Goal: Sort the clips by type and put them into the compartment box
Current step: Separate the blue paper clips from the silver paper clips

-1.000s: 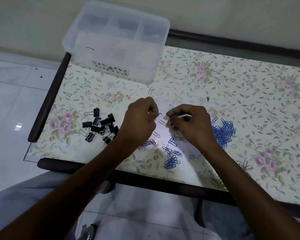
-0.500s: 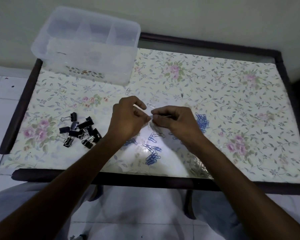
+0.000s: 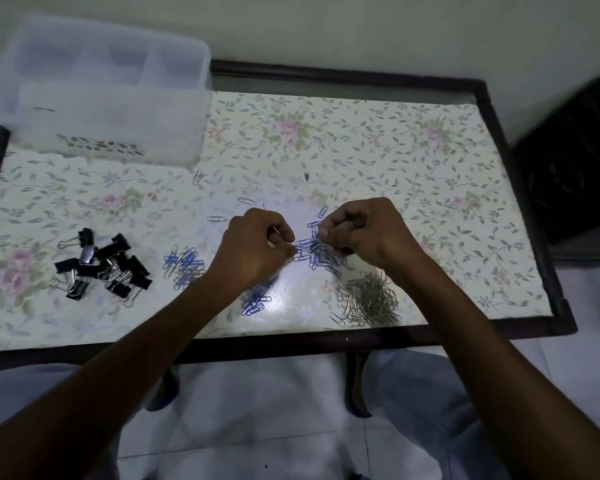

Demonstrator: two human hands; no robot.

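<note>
My left hand (image 3: 253, 245) and my right hand (image 3: 364, 233) hover close together over the table's middle, fingers curled. The left pinches a thin silver paper clip (image 3: 277, 232). The right pinches at blue paper clips (image 3: 321, 252) piled between the hands. More blue clips lie in a heap (image 3: 184, 263) to the left and another (image 3: 255, 301) under my left wrist. A silver clip pile (image 3: 368, 301) sits near the front edge. Black binder clips (image 3: 101, 268) are clustered at the left. The clear compartment box (image 3: 94, 91) stands at the back left.
The floral table top (image 3: 378, 150) has a dark raised frame (image 3: 534, 216). Single loose clips (image 3: 197, 176) lie in front of the box. A dark object (image 3: 582, 161) stands off the table's right side. My knees are below the front edge.
The camera view has swung right and back, revealing the silver clip pile. Both hands stay close together over the blue clips, with the right hand now on the blue pile.
</note>
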